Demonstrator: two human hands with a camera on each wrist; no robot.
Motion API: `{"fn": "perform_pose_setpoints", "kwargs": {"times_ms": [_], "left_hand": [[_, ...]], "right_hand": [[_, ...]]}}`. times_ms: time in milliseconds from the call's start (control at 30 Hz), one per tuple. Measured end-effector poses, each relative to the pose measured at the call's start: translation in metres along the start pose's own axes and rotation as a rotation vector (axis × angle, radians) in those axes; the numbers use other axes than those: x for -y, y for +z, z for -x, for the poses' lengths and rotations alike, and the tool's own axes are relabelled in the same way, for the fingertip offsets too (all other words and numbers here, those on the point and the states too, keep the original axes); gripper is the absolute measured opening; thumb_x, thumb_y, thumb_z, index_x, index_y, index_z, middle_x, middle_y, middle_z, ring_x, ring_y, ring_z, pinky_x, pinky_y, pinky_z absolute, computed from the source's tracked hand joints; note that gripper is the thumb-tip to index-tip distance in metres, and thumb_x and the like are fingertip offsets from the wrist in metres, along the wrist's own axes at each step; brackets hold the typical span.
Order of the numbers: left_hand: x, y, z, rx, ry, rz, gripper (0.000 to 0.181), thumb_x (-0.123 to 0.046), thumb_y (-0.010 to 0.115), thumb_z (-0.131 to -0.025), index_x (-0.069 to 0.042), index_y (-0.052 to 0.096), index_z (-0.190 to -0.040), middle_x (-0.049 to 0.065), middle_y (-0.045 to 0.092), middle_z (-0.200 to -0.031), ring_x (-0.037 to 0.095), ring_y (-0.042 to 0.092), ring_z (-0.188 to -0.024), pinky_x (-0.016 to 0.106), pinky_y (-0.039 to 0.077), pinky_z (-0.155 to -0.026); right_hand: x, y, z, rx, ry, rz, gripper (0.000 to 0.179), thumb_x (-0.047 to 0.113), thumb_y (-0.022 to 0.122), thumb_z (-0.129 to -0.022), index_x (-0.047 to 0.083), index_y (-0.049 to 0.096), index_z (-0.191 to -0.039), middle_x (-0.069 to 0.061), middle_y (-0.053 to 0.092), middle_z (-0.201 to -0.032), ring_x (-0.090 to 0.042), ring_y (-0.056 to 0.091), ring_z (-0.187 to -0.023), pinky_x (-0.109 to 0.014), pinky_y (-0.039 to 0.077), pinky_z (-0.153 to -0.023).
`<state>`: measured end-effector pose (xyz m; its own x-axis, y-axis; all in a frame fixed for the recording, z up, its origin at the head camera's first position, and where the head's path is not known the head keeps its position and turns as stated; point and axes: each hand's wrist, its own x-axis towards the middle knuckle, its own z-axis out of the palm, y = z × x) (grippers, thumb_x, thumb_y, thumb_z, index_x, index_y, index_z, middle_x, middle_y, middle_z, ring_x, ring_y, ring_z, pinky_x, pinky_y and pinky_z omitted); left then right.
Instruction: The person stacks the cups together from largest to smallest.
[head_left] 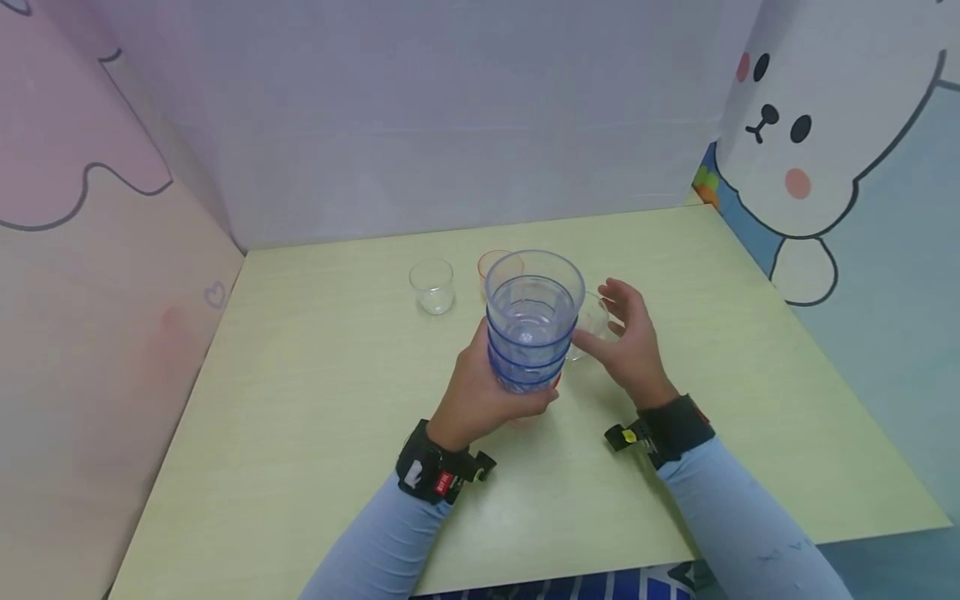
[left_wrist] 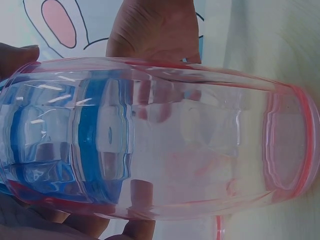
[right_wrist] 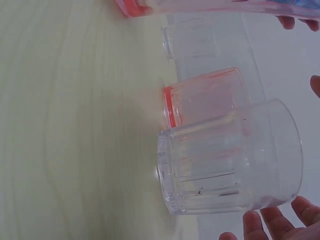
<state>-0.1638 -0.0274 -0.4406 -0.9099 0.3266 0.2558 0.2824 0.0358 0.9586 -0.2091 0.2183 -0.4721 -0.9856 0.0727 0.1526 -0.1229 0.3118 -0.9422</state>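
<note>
My left hand (head_left: 483, 387) grips a stack of clear blue plastic cups (head_left: 528, 337), its mouth facing up toward the head camera. In the left wrist view, the lower blue part sits inside a tall pink-tinted cup (left_wrist: 200, 145) with a red base. My right hand (head_left: 633, 346) is at a clear cup (right_wrist: 225, 170) that stands upright on the table. Its fingertips are right at the cup's rim on one side, while the thumb stays apart on the other. In the head view the stack partly covers this cup.
Behind the stack stands a red-rimmed clear cup (right_wrist: 202, 97), partly hidden in the head view. A smaller clear cup (head_left: 432, 287) is to its left. The pale table (head_left: 300, 417) meets a wall (head_left: 450, 125) at the back and printed panels on both sides.
</note>
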Motion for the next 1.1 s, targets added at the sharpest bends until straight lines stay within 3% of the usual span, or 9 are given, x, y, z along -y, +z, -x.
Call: {"fn": "perform_pose_setpoints", "kwargs": {"times_ms": [833,1100], "left_hand": [[0.0,0.0,0.0,-0.018,-0.014,-0.014,0.097,-0.019,0.097,-0.066,-0.036,0.043,-0.144,-0.011,0.066,-0.13,0.012,0.066,-0.114,0.04,0.057,-0.098],[0.0,-0.001,0.0,-0.01,-0.014,-0.012,0.097,-0.018,0.096,-0.066,-0.037,0.042,-0.144,-0.012,0.065,-0.131,0.012,0.066,-0.114,0.04,0.057,-0.097]], "right_hand": [[-0.014,0.009,-0.009,0.043,0.031,-0.008,0.097,0.024,0.09,-0.079,0.012,0.033,-0.158,-0.009,0.038,-0.164,-0.026,0.03,-0.155,-0.065,0.031,-0.12],[-0.016,0.012,-0.01,0.049,0.061,-0.009,0.094,0.026,0.089,-0.08,0.016,0.036,-0.157,-0.008,0.046,-0.16,-0.027,0.032,-0.154,-0.069,0.029,-0.119]]}}
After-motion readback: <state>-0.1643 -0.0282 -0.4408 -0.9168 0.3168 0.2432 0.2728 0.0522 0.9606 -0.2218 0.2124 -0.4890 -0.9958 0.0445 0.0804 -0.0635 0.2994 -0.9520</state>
